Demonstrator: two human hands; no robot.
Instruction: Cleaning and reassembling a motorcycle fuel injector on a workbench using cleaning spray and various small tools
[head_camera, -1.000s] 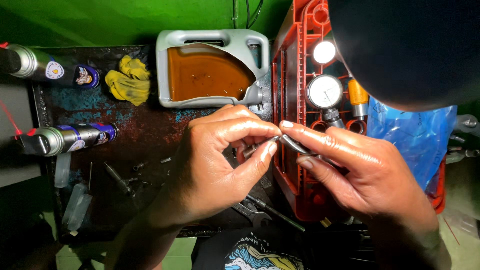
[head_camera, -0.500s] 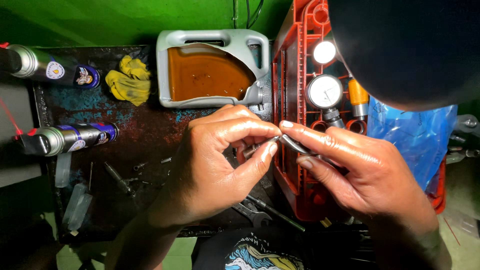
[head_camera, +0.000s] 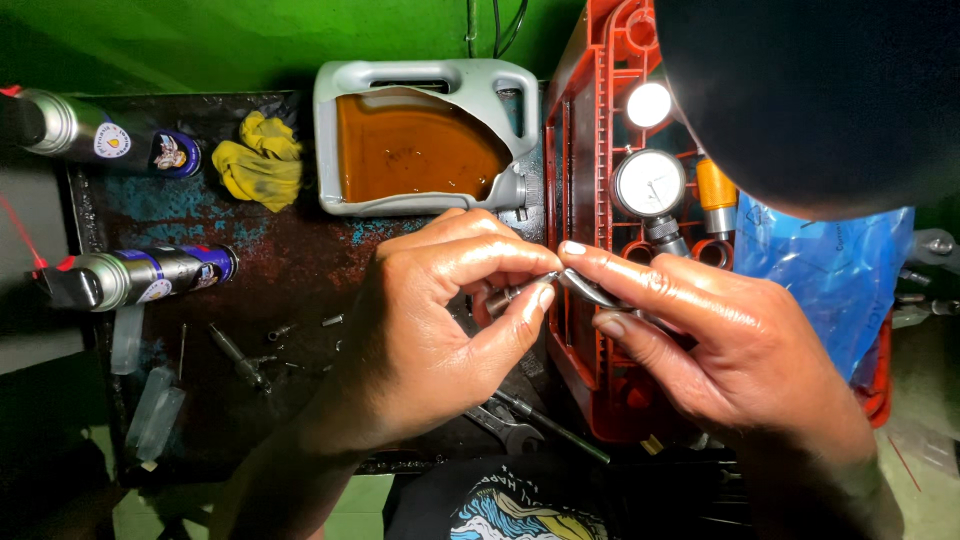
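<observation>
My left hand (head_camera: 430, 320) pinches a small metal part (head_camera: 505, 296) between thumb and forefinger, above a dark, rusty work surface (head_camera: 270, 260). My right hand (head_camera: 720, 340) grips a slim metal tool (head_camera: 590, 290) whose tip meets the small part at the left fingertips. Both hands hover beside the left rim of a red plastic tool case (head_camera: 565, 330). Most of the small part is hidden by my fingers.
A cut-open grey jug holding amber oil (head_camera: 420, 140) lies behind the hands. Two spray cans (head_camera: 110, 140) (head_camera: 140, 275) and a yellow rag (head_camera: 260, 165) are at the left. A dial gauge (head_camera: 648, 183) sits in the case. Loose screws (head_camera: 280, 330), a wrench (head_camera: 500, 425) and a blue bag (head_camera: 830, 270) lie nearby.
</observation>
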